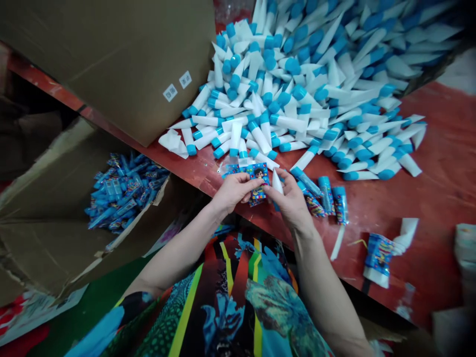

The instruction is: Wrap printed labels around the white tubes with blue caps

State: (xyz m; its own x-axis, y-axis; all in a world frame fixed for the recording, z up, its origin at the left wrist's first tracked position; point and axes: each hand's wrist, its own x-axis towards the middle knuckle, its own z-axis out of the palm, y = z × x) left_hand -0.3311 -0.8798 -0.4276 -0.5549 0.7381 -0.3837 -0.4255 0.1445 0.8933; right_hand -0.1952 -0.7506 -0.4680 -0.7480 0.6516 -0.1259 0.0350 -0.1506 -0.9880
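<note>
Tubes (260, 99): white, blue caps; card (258, 181): blue, multicoloured print; tabletop (439, 198): red; garment (230, 297): black, green, yellow, blue abstract pattern.

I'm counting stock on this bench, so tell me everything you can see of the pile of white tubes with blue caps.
The heap of white tubes is loose: each plastic-looking tube has a flattened, tapering white end and a round blue cap. They lie jumbled in every direction on the red-painted bench, against a cardboard carton on the left. One tube is held in the right hand at the heap's front edge.
</note>
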